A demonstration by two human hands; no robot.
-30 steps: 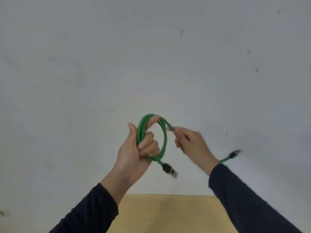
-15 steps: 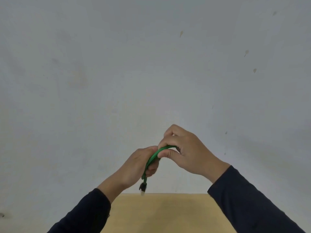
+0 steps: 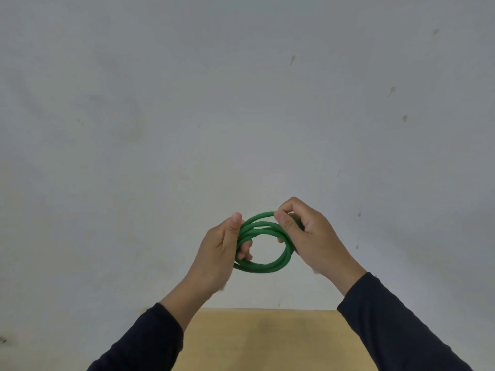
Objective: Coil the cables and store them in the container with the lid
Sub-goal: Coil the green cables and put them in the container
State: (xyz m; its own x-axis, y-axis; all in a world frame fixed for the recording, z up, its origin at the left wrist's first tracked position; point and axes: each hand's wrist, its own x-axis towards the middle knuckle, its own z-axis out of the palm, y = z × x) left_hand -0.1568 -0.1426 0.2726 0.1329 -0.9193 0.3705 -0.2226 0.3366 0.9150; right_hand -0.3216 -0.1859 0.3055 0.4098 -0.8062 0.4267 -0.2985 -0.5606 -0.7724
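Note:
A green cable (image 3: 267, 266) is wound into a round coil of several loops, held up in the air in front of a grey wall. My left hand (image 3: 218, 253) grips the coil's left side, thumb on top and fingers through the ring. My right hand (image 3: 308, 236) pinches the coil's upper right side between thumb and fingers. The cable's plugs are hidden by my hands. No container or lid is in view.
A light wooden tabletop (image 3: 262, 341) shows at the bottom between my dark sleeves. The grey wall (image 3: 241, 116) fills the rest of the view.
A second ago a loose end with a plug hung to the right; it has been wound in. The coil, edge-on half a second ago, now faces me as a flat ring.

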